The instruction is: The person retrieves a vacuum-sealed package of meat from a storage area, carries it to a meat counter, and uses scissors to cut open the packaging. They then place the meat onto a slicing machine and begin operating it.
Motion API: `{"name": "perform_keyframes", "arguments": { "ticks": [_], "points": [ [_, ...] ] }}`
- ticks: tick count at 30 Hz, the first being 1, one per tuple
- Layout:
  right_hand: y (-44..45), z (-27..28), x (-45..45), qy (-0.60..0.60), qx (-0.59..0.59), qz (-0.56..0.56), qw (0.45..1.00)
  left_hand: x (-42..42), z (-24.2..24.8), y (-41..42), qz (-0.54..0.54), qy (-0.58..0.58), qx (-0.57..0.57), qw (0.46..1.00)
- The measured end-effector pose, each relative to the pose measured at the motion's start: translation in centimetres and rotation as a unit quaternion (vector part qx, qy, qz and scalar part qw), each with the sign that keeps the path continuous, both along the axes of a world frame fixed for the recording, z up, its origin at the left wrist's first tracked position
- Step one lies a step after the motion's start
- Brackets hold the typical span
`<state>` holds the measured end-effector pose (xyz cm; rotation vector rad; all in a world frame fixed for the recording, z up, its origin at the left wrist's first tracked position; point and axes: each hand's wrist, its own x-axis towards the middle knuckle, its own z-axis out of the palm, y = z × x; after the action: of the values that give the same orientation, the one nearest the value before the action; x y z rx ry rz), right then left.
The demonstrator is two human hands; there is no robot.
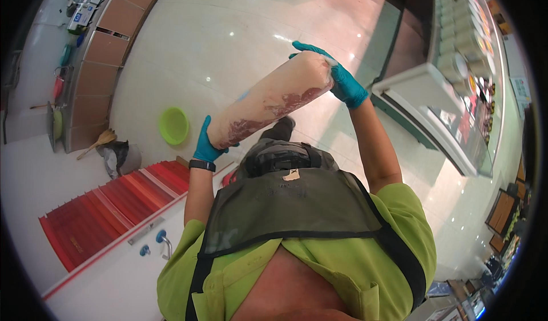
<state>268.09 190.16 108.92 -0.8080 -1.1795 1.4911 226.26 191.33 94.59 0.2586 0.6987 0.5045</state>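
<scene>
A long, thick roll of frozen meat [274, 100] in clear plastic wrap is held up off the floor, between my two hands. Pale fat covers most of it, with dark red lean patches along its lower side. My left hand [209, 145], in a teal glove, cups the lower left end; its thumb points up and some fingers are hidden beneath. At the upper right end, my right hand [347, 85], also gloved in teal, supports the roll where the wrap is gathered. The roll slants upward from left to right, in front of my dark apron [291, 205].
A green bin [174, 126] stands on the tiled floor [192, 42] at left, near a broom [100, 142] and a lined waste bin [128, 158]. A tiled counter [96, 79] runs along the left. On the right is a display case [432, 107] with stacked tubs [454, 64]. A red striped curtain [115, 209] hangs lower left.
</scene>
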Motion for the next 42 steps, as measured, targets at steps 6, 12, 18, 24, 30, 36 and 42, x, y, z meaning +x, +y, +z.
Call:
{"name": "perform_keyframes", "arguments": {
  "ticks": [6, 12, 18, 24, 30, 36, 42],
  "points": [
    [4.7, -2.3, -3.6, -0.046, -0.066, 0.056, 0.995, -0.7, -5.9, 0.1, -0.105, 0.072, -0.133, 0.983],
    [15.1, -2.1, -3.4, -0.06, -0.25, -0.054, 0.965, 2.4, -6.7, 8.8, -0.155, 0.102, -0.023, 0.982],
    [31.5, -7.7, -0.8, -0.055, -0.284, -0.074, 0.954, 5.9, -8.8, 21.7, -0.024, 0.167, 0.034, 0.985],
    [45.3, -14.3, 1.2, -0.043, -0.364, -0.019, 0.93, 3.0, -12.6, 28.6, 0.065, -0.004, -0.095, 0.993],
    [63.3, -16.2, 2.1, -0.119, -0.338, 0.096, 0.929, 5.3, -10.1, 40.2, 0.242, -0.019, -0.068, 0.968],
    [85.2, -18.6, 0.1, -0.012, -0.218, 0.186, 0.958, 4.8, -13.4, 60.2, 0.255, 0.059, -0.087, 0.961],
    [86.8, -20.8, -0.4, -0.104, -0.283, 0.118, 0.946, 3.5, -16.7, 65.1, 0.173, 0.07, -0.128, 0.974]
  ]
}}
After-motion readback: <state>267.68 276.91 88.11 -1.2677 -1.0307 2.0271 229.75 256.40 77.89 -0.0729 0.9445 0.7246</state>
